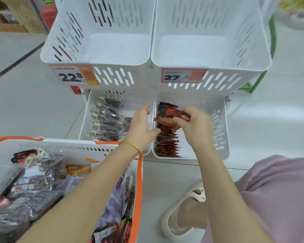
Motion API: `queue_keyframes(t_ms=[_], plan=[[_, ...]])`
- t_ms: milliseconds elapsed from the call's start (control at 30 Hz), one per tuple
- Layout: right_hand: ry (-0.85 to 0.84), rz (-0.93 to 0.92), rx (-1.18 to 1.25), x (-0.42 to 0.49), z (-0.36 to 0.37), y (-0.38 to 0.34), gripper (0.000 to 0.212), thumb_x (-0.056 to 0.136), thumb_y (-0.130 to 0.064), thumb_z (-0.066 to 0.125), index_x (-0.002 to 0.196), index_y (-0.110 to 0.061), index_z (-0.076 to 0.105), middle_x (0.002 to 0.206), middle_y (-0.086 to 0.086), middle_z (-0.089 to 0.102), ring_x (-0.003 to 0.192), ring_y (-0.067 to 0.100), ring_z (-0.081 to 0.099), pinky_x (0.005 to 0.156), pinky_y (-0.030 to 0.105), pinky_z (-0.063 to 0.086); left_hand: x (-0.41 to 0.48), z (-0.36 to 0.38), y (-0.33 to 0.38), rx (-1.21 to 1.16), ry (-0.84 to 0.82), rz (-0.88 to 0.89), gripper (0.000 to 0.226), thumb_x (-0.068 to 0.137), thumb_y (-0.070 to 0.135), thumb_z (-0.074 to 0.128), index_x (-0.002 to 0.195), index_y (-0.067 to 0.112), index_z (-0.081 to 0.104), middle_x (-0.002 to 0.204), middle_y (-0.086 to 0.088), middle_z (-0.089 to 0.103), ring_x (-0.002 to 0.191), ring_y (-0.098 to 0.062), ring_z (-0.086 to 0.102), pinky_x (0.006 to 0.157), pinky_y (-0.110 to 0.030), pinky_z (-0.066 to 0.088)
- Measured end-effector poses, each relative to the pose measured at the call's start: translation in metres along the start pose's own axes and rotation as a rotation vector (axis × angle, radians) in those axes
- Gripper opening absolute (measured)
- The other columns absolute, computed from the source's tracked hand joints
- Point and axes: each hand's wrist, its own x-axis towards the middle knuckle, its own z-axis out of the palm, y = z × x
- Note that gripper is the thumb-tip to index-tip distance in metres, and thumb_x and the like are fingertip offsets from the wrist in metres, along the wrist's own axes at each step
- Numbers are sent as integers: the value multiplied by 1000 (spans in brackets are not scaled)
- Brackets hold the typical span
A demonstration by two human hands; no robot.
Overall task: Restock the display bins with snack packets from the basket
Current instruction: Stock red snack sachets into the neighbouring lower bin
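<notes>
Snack packet (172, 114) pinched in right hand (197, 128) over lower-right bin (222, 132); left hand (141, 127) just beside, fingers loosely spread.

Four white bins (121, 63); one orange-rimmed basket (138, 181); two price labels (72, 76); one left hand (140, 127); one right hand (195, 127); packets (167, 144) uncountable.

bright, soft blur, curved edges

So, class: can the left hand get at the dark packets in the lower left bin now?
Probably yes. The left hand hovers open and empty over the right edge of the lower left bin; the dark packets lie uncovered beside it, nothing between.
</notes>
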Motion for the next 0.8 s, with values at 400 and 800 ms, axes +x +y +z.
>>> queue_keyframes(t_ms=[400, 800], plan=[[273, 1, -168, 82, 48, 84, 18, 91, -13, 56, 102, -17, 69, 105, 2, 66, 92, 29, 55, 68, 28, 34, 28, 35, -20, 151, -131, -45, 68, 86, 8, 61, 145, 14, 26, 143, -9, 31, 136, -21, 25, 111, -26, 18], [-79, 258, 431, 121, 82, 76, 40, 89, -10, 36, 127, -2, 47, 121, 14, 55, 106, 24, 51, 90, 29, 41, 51, 50, -30, 99, -146, -93, 68, 85, 8, 61, 144, 17, 27, 140, -6, 31, 134, -19, 27, 113, -41, 28]])
